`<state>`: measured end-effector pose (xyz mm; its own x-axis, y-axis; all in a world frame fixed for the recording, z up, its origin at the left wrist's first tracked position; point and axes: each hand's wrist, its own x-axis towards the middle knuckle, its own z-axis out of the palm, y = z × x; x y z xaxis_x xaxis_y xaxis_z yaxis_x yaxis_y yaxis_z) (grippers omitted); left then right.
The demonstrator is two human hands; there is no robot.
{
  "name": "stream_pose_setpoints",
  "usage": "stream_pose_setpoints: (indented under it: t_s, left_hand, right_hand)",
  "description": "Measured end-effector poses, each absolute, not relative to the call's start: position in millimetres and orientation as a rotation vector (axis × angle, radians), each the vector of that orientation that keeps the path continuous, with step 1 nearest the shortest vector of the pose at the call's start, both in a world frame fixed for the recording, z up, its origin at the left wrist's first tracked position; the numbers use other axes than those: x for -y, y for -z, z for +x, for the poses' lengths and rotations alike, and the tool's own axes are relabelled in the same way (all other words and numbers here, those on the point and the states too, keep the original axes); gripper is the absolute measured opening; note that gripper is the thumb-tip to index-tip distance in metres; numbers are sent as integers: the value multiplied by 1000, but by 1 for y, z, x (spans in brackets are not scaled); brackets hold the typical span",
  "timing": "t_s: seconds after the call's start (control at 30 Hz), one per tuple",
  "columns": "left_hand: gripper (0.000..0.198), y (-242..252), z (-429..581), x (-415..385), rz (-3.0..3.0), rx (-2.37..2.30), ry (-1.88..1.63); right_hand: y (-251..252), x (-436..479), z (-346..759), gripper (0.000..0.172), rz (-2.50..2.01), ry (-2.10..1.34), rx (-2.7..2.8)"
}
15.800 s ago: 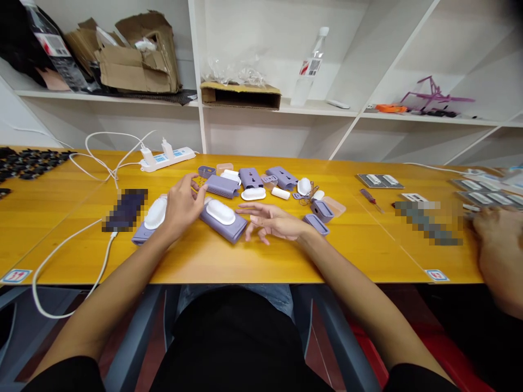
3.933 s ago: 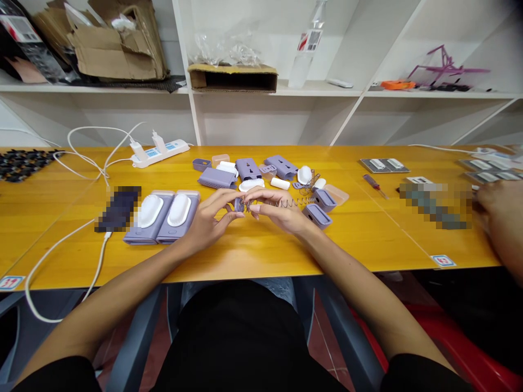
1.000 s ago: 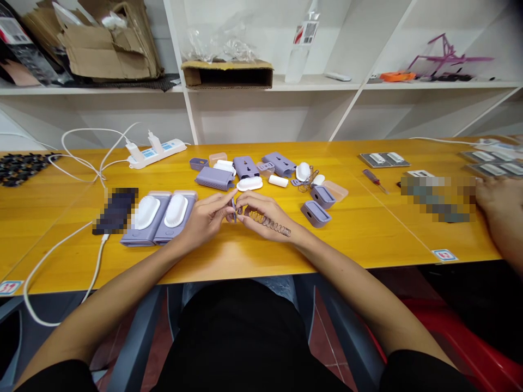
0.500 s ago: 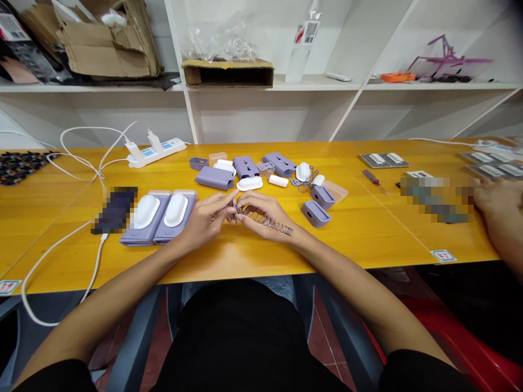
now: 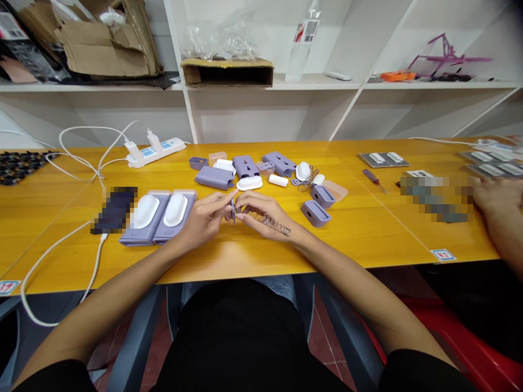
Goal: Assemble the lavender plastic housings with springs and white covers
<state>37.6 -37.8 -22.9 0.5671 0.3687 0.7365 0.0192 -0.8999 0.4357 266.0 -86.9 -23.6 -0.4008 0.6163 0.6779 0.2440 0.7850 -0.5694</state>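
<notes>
Close together above the table, my two hands meet at a small, thin purple plastic plate (image 5: pixel 233 210), seen edge-on. My left hand (image 5: pixel 207 218) pinches this plate between thumb and fingers. In my right hand (image 5: pixel 263 215), thumb and fingers grip one end of a metal coil spring (image 5: pixel 278 225), whose free end trails back over the hand toward the wrist. The spring's gripped end is close to the plate; whether they are joined is hidden by the fingers. Just beyond the hands lies a white oval cap (image 5: pixel 249 183) among purple housings (image 5: pixel 245 166).
Two purple cases with white tops (image 5: pixel 175 210) stand left, beside a phone (image 5: pixel 115 210) on a cable. Purple end pieces (image 5: pixel 316 214) and loose springs (image 5: pixel 307 182) lie right. A screwdriver (image 5: pixel 375 181) and another person's hand (image 5: pixel 496 204) are farther right. A power strip (image 5: pixel 157 152) sits behind.
Both hands stay almost in place, still holding the plate and spring. The plate and spring have shifted very slightly left.
</notes>
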Motion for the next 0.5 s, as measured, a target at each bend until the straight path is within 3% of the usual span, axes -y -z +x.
stream_pose_setpoints:
  t_s: [0.5]
  left_hand:
    - [47, 23, 38, 38, 2426, -305, -1289]
  right_hand:
    - [24, 86, 265, 14, -650, -545, 1954]
